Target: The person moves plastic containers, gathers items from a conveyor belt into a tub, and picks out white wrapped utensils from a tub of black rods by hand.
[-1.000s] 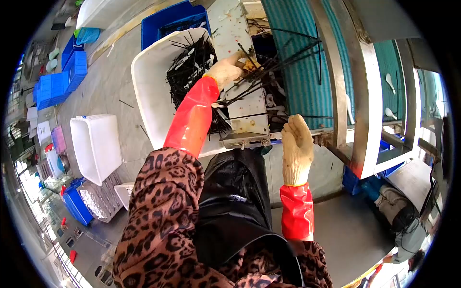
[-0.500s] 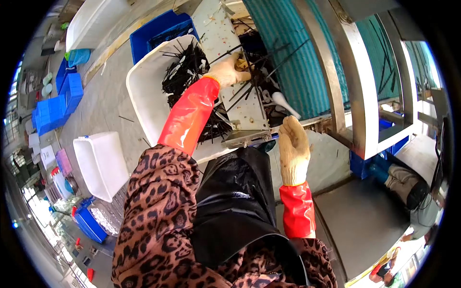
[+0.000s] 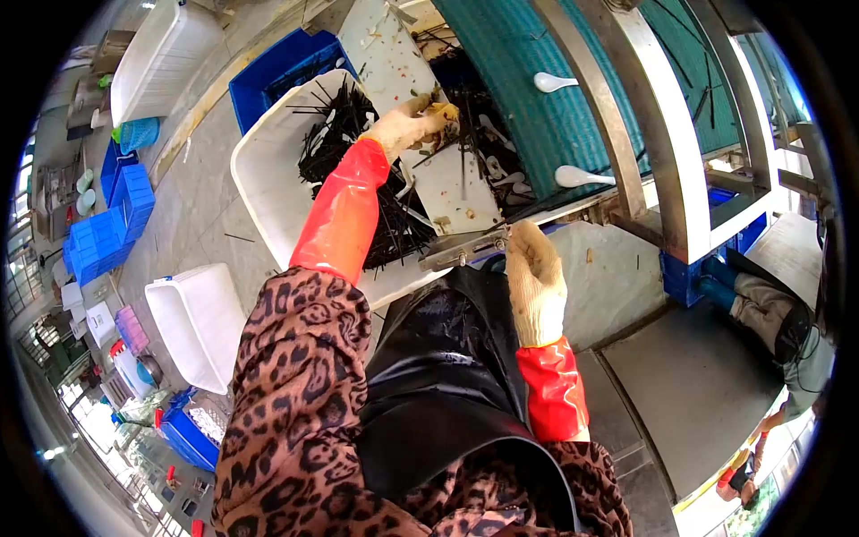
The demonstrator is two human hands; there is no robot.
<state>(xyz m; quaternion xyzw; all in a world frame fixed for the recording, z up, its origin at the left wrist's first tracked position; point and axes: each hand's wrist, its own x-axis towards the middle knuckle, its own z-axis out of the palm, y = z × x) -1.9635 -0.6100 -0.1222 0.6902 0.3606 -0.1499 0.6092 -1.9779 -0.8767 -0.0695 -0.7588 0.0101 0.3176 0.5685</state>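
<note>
My left hand (image 3: 403, 127), in a cream knitted glove with a red sleeve cover, is closed on a clump of yellow-brown scraps (image 3: 444, 113) above a white sloping board (image 3: 461, 190). Black chopsticks stick out around it, and just beyond are a dark heap of chopsticks and white spoons (image 3: 508, 175). My right hand (image 3: 537, 279), gloved alike, is loosely cupped beside the metal latch end of the board (image 3: 465, 251) and holds nothing visible. A white tub (image 3: 259, 183) beneath my left forearm contains many black chopsticks (image 3: 335, 143) mixed with white pieces.
A green ribbed conveyor belt (image 3: 528, 45) carries white spoons (image 3: 583, 176) under a steel frame (image 3: 640, 116). Behind the tub stands a blue crate (image 3: 259, 85). Another white tub (image 3: 197, 327) sits on the floor at left. A person (image 3: 787, 345) is at far right.
My left hand has shifted slightly left, with the yellow-brown scraps at its fingers. My right hand's fingers have curled from straighter. White spoons on the belt have come into view.
</note>
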